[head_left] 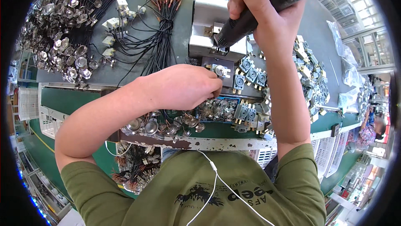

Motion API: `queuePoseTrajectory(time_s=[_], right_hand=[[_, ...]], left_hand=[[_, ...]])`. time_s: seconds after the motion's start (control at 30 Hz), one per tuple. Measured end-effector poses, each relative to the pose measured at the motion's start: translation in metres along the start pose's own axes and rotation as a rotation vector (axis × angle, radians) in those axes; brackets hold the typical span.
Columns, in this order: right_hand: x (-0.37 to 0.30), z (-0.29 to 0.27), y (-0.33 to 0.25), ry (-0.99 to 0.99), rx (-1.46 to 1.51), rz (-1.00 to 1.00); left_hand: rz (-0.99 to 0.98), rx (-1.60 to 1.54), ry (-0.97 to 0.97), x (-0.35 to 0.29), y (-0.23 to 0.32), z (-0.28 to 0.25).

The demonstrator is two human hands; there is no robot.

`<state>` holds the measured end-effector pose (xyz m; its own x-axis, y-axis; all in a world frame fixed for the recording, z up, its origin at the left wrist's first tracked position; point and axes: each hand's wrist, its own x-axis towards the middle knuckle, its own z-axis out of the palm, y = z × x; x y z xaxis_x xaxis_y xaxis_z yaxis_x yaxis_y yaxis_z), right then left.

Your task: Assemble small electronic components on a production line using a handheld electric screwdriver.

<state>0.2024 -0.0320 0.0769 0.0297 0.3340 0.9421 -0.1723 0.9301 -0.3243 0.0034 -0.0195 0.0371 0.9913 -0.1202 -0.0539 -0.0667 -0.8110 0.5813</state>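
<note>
My right hand [269, 15] is wrapped round a black electric screwdriver [246, 22], tilted with its narrow end down at a metal clamp in a white fixture [201, 38]. In front of that fixture, a small part with a round silver knob [219, 71] and brass tabs sits on a dark block. My left hand [184, 86] is beside this part, its fingers curled in above a blue tray [221, 108] of small metal pieces. Whatever those fingers pinch, if anything, is hidden under the hand.
Black wires [164, 38] with copper-coloured ends lie bundled at left, beside a heap of round metal cups [62, 53]. Grey switch bodies [250, 74] with brass tabs are spread to the right. Clear plastic bags [348, 73] lie farther right. Another person [369, 131] is at the far right.
</note>
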Motion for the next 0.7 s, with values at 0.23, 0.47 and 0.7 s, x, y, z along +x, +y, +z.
queuePoseTrajectory(time_s=[0.23, 0.47, 0.7], right_hand=[[0.001, 0.057, -0.029, 0.56, -0.638, 0.55], [0.003, 0.052, -0.027, 0.416, -0.495, 0.294], [-0.004, 0.058, -0.038, 0.385, -0.677, 0.264]], left_hand=[[0.013, 0.024, 0.13, -0.011, -0.009, 0.001], [-0.106, 0.065, 0.443, -0.006, -0.021, -0.01], [-0.167, 0.194, 0.327, 0.006, -0.024, 0.013]])
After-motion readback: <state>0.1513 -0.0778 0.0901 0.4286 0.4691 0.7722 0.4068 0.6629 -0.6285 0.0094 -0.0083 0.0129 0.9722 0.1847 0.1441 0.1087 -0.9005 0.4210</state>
